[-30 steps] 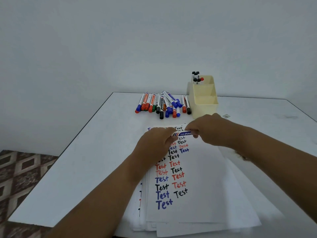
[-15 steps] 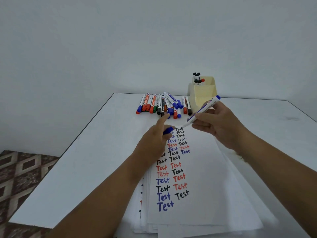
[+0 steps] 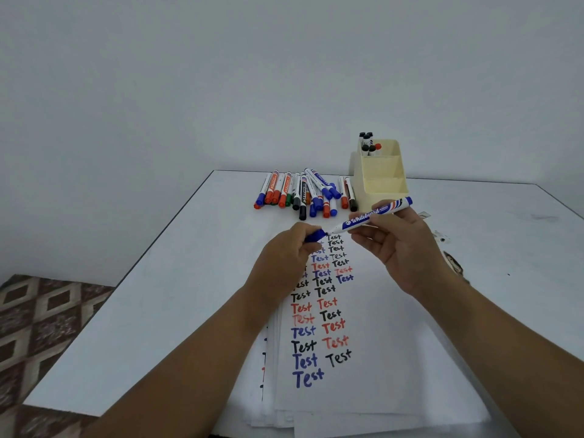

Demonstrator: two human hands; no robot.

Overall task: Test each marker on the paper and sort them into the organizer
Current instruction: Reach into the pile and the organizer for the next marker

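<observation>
Holding blue marker [image 3: 369, 215] in right hand [image 3: 399, 245], cap [image 3: 314, 236] pinched in left hand [image 3: 286, 257], above paper [image 3: 363, 311]. I judged uncapping done; next, tip down to write. Organizer [image 3: 380, 181] beyond.

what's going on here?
A person is testing markers. The right hand holds an uncapped blue whiteboard marker above the paper, which carries rows of "Test". The left hand pinches its blue cap. More markers lie beside the cream organizer, whose back compartment holds a few.
</observation>
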